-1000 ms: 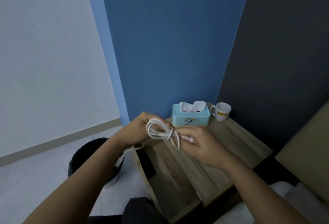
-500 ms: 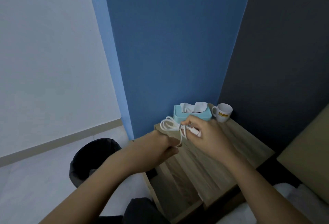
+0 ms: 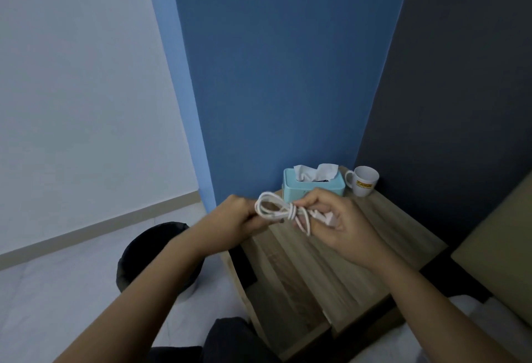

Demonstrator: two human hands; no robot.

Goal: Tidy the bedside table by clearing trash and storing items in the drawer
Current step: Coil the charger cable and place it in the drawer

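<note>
A coiled white cable (image 3: pixel 277 209) is held in the air above the far left part of the wooden bedside table (image 3: pixel 359 250). My left hand (image 3: pixel 234 217) grips the cable's left loop. My right hand (image 3: pixel 336 218) pinches the wrapped middle and holds the white plug end. A turquoise tissue box (image 3: pixel 312 187) with a tissue sticking out stands at the back of the table. Next to it on the right is a white mug (image 3: pixel 364 180) with a yellow label.
A black waste bin (image 3: pixel 152 253) stands on the pale floor left of the table. A dark opening (image 3: pixel 241 264) shows on the table's left side. Blue and dark grey walls close in behind. A beige headboard (image 3: pixel 501 253) and white bedding lie to the right.
My left hand came back up from below the table edge and took hold of the coil's left loop. My right hand kept its hold of the cable and shifted slightly lower.
</note>
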